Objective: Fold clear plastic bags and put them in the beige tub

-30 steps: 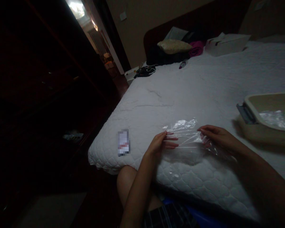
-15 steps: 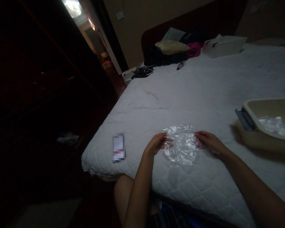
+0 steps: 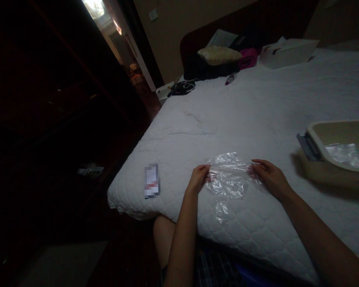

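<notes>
1. Left hand (image 3: 199, 178) and right hand (image 3: 269, 179) each pinch one end of the clear plastic bag (image 3: 229, 179); grips have moved apart since a moment ago.
2. Bag now lies flatter, stretched on the white quilted bed (image 3: 257, 107), at 9 o'clock from the beige bin (image 3: 323, 171); flattening appears well advanced.
3. Small packet (image 3: 152, 180) lies at 9 o'clock of the left hand.

Left hand (image 3: 199, 177) and right hand (image 3: 270, 179) seemingly pinch plastic bag (image 3: 229, 177) on bed (image 3: 257, 107).

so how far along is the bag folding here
Done: crinkled clear plastic already lies in the beige plastic bin. In hand: left hand and right hand pinch a clear plastic bag flat on the white quilted mattress. Left: it isn't binned yet.
</notes>
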### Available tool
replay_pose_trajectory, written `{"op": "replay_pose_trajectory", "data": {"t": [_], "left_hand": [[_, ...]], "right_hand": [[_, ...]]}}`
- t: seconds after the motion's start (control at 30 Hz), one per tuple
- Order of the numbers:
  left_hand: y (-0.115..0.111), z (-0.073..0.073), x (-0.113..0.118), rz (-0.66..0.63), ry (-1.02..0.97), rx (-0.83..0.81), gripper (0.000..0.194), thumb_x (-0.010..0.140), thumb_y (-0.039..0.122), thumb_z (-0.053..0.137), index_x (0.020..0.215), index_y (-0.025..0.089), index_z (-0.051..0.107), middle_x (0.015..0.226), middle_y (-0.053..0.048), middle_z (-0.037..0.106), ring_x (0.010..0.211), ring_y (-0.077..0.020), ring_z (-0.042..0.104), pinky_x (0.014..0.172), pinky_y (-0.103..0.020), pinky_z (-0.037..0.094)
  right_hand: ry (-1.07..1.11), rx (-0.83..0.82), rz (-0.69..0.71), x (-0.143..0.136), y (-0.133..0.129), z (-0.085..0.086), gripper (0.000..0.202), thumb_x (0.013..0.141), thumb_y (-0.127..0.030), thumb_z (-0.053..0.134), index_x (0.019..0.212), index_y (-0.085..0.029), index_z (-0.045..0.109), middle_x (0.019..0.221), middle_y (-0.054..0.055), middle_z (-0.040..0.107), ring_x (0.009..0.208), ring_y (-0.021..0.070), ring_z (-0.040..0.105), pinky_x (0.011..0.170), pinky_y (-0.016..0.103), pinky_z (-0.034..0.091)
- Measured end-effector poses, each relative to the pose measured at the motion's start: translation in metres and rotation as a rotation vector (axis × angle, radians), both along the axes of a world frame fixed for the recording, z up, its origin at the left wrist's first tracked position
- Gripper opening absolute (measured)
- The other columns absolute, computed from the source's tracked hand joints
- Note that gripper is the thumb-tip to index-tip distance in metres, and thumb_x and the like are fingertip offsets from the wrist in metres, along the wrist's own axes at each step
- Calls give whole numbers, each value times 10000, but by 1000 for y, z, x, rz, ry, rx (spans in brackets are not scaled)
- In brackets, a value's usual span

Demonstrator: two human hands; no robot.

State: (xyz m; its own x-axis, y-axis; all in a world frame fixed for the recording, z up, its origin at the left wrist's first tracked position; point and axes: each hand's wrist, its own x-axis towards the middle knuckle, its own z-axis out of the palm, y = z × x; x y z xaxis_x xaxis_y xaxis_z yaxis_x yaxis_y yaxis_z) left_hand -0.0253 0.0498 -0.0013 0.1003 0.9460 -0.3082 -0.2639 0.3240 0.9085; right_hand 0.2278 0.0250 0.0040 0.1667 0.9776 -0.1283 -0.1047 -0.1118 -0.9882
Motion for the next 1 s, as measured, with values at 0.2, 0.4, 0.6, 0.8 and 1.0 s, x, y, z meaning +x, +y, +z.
{"op": "replay_pose_trajectory", "data": {"t": [0.2,0.4,0.6,0.8,1.0], "left_hand": [[-15,6,3,139,-78,77,486,668,379,715,1083,163,582,782,-10,630,640,-100,606,572,-197,460],[-27,-1,5,210,67,220,383,725,302,668,1081,171,616,909,-40,666,756,-101,593,693,-206,440],[-28,1,3,103,186,274,223,778,316,598,895,152,693,992,-55,656,886,-136,578,760,-215,444],[-30,5,4,79,191,246,237,775,256,611,995,180,655,1162,-65,594,996,-145,565,807,-227,456],[-41,2,5,329,413,506,401,838,208,507,1234,261,491,1449,-46,328,1237,-162,434,1003,-312,380]], "right_hand": [[-168,190,-143,-2,-7,-5,356,757,-488,595,993,-223,579,972,66,644,900,213,636,809,396,518],[-787,610,-226,-3,-24,-7,344,835,-338,479,1153,-223,536,1200,132,512,1113,279,498,875,464,466],[-1001,752,-165,-3,-43,-7,376,792,-281,530,1158,-193,537,1160,137,541,1070,294,519,907,483,443],[-1105,774,-45,-8,-50,-9,313,765,-270,548,1059,-180,602,1141,143,579,1006,287,563,840,466,473],[-1182,869,-2,-30,-53,-2,322,776,-233,537,1082,-173,612,1111,144,624,983,278,585,827,453,471]]}}
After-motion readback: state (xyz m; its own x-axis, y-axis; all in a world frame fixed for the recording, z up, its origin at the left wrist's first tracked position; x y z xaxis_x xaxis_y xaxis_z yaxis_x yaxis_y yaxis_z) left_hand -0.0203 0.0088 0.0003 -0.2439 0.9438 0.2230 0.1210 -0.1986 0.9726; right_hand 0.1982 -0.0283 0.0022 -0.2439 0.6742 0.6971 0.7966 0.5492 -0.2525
